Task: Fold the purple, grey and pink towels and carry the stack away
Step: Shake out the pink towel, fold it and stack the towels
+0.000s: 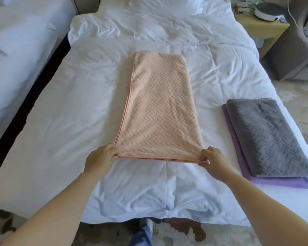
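Note:
The pink towel (158, 107) lies folded lengthwise in a long strip down the middle of the white bed (60, 121). My left hand (100, 158) pinches its near left corner. My right hand (212, 159) pinches its near right corner. Both corners are lifted slightly off the bedding. On the bed's right side the folded grey towel (267, 135) rests on top of the folded purple towel (242, 157), whose left and near edges stick out from under it.
A second white bed (16, 59) stands to the left across a dark gap. A yellow side table (261, 27) with a round grey-and-white device and a grey armchair (295, 50) stand at the right. My feet show at the bed's near edge.

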The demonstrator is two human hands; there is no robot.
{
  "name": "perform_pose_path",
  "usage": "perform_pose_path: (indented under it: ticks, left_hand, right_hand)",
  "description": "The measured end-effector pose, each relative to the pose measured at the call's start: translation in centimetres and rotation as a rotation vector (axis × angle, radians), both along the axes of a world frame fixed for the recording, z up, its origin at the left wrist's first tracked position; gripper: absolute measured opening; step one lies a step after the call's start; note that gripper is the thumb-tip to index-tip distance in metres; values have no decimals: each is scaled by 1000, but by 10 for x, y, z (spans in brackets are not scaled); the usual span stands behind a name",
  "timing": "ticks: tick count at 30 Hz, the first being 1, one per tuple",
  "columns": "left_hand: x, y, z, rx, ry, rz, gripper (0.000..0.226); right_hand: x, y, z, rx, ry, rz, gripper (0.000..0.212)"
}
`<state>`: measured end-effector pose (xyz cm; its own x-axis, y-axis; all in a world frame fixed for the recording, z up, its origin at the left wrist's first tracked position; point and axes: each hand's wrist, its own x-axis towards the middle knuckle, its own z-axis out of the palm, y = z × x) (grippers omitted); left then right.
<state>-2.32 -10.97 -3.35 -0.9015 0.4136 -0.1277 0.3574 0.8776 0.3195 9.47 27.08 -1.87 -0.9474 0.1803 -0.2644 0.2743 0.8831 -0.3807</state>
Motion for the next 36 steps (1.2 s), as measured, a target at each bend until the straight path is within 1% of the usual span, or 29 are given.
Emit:
perform_pose_path:
  ticks: [5, 9, 14, 17, 19, 21, 23, 25, 26, 27, 28, 30, 32, 34, 36]
  left_hand:
    - [93, -19, -23, 4, 31, 22, 19]
    - [155, -32, -38, 9, 47, 31, 17]
    - [195, -43, -66, 23, 106, 38, 11]
    - [200, -39, -84, 69, 92, 60, 11]
    - [196, -37, -91, 77, 63, 40, 15]
    - [189, -37, -93, 55, 52, 1, 18]
    - [183, -36, -85, 110, 72, 22, 24]
    - [170, -24, -73, 207, 142, 90, 35]
    - [159, -12, -66, 222, 184, 100, 38]
    - [145, 2, -61, 215, 221, 85, 39]
    - [130, 19, -56, 194, 241, 54, 41]
    - [98, 53, -53, 131, 214, -13, 49]
    - [68, 80, -60, 58, 158, -53, 59]
    - [40, 93, -74, -13, 151, -77, 63]
    - [11, 93, -91, -119, 133, -78, 67]
  right_hand:
    - [89, -20, -24, -23, 15, -10, 11]
    - [146, -37, -40, -16, 6, 8, 12]
    - [182, -48, -74, 54, 21, 23, 11]
    - [184, -51, -96, 127, -6, 51, 12]
    - [180, -51, -101, 168, -55, 94, 17]
    - [175, -51, -98, 220, -82, 188, 22]
    - [169, -53, -88, 213, 16, 223, 21]
    - [150, -55, -77, 161, 174, 151, 20]
    - [133, -57, -72, 137, 232, 95, 25]
    - [113, -59, -68, 102, 248, 42, 34]
    - [90, -61, -65, 58, 227, -1, 45]
    - [44, -63, -68, 10, 138, -33, 61]
    - [2, -62, -78, 46, 63, 33, 67]
    - [-38, -54, -91, 93, 48, 99, 69]
    - [-75, -39, -105, 120, 29, 80, 71]
